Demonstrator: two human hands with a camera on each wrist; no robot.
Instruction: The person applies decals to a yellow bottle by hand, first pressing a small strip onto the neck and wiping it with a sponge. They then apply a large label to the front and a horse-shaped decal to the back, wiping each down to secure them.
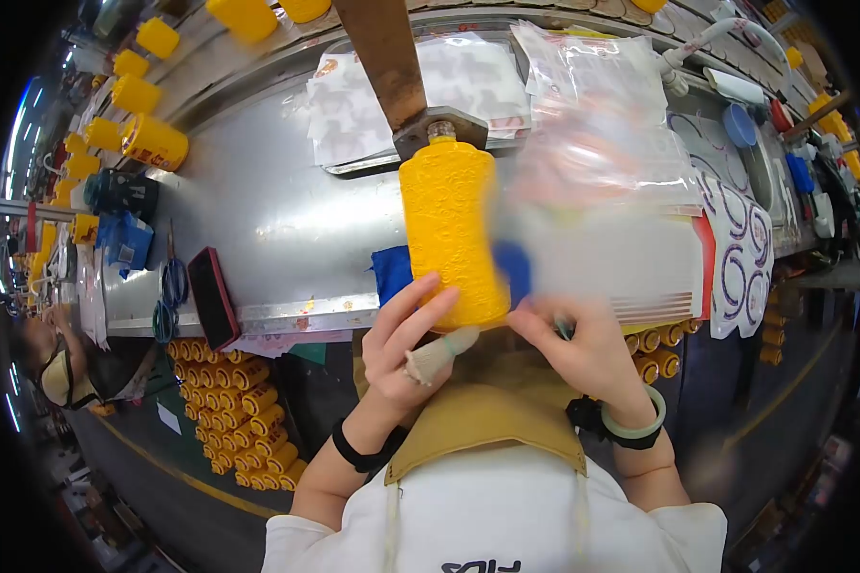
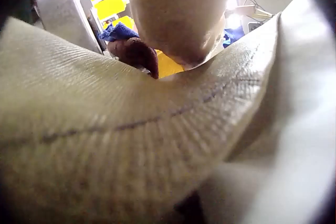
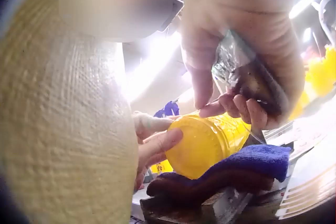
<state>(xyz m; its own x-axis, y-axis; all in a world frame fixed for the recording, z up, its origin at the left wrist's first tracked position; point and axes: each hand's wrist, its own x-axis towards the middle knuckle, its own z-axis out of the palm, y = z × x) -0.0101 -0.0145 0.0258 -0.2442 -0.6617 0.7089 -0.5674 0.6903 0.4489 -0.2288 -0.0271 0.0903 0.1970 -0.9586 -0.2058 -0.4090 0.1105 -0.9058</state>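
"What fills the foreground?"

"Tan ribbed fabric, crossed by a dark line."

"Above it?"

"Part of a bare left hand or wrist, a sliver of yellow plastic, fuzzy blue cloth, yellow bottles upper left."

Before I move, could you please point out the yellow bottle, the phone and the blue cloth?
Yellow bottle (image 1: pixel 452 224), head view, middle of its broad face.
Phone (image 1: pixel 213 298), head view, middle of its dark face.
Blue cloth (image 3: pixel 265 158), right wrist view, its blue upper side.
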